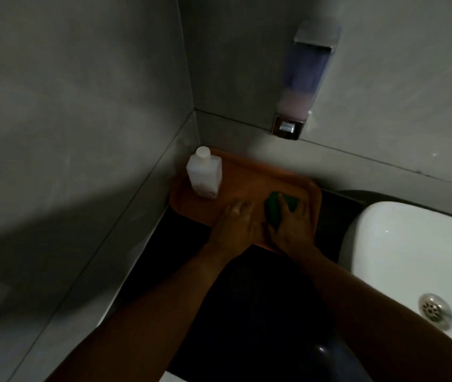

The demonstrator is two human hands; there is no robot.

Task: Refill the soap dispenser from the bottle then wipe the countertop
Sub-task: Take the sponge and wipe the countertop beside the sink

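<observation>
A wall-mounted soap dispenser (pixel 303 81) hangs on the back wall with pink soap low in its clear tank. A white capped bottle (pixel 204 173) stands upright at the back left corner of an orange tray (pixel 246 175) on the dark countertop (pixel 186 232). On the tray lies a green sponge (pixel 274 206). My right hand (pixel 292 224) grips the sponge, fingers curled over it. My left hand (pixel 235 224) rests flat on the tray just left of the sponge, fingers spread and holding nothing.
A white basin (pixel 401 244) with a metal drain (pixel 435 311) fills the right side. Grey tiled walls meet in a corner behind the tray. A dark rounded object (pixel 321 354) shows at the bottom edge.
</observation>
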